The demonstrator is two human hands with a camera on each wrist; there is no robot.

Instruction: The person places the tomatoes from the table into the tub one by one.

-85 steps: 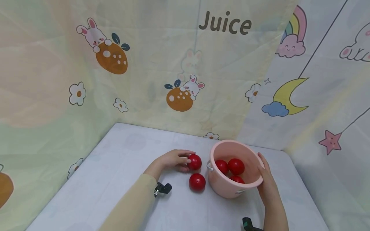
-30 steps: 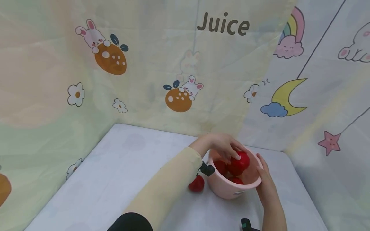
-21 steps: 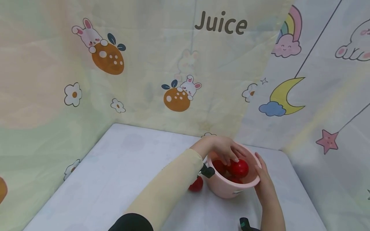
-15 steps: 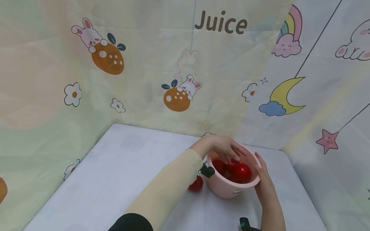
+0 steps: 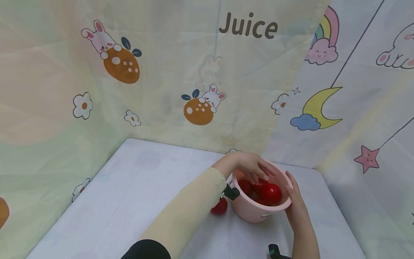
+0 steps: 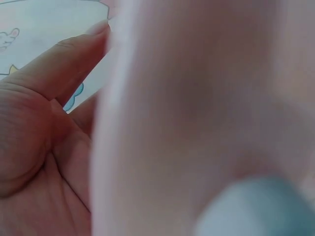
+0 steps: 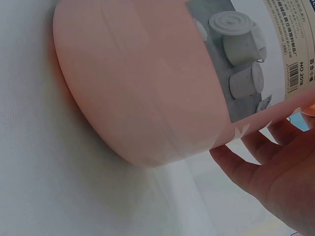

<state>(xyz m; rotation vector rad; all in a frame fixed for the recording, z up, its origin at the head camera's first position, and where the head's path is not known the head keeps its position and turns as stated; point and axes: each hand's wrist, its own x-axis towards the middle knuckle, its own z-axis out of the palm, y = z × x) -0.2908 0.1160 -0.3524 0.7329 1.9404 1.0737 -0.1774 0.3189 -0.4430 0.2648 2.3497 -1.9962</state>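
Observation:
In the head view a pink bucket [image 5: 250, 212] stands on the table, with several shiny red balls inside. The nearest-facing red ball [image 5: 271, 194] lies towards the bucket's right wall. My left hand [image 5: 250, 166] reaches over the left rim into the bucket, fingers relaxed above the balls and holding none. In the left wrist view, its palm [image 6: 29, 142] shows with no ball against it; a large blur covers the rest. My right hand [image 5: 295, 201] grips the bucket's right side at the rim. The right wrist view shows its fingers [image 7: 236, 167] against the labelled wall.
Another red ball [image 5: 220, 207] lies on the white table [image 5: 155, 180], just left of the bucket and partly hidden by the left sleeve [image 5: 187, 201]. Printed cloth walls [image 5: 161, 72] rise behind and beside the table.
My left hand carried a red ball from the table into the bucket and let go of it. That ball rolled towards the bucket's right front. The right hand stayed on the rim.

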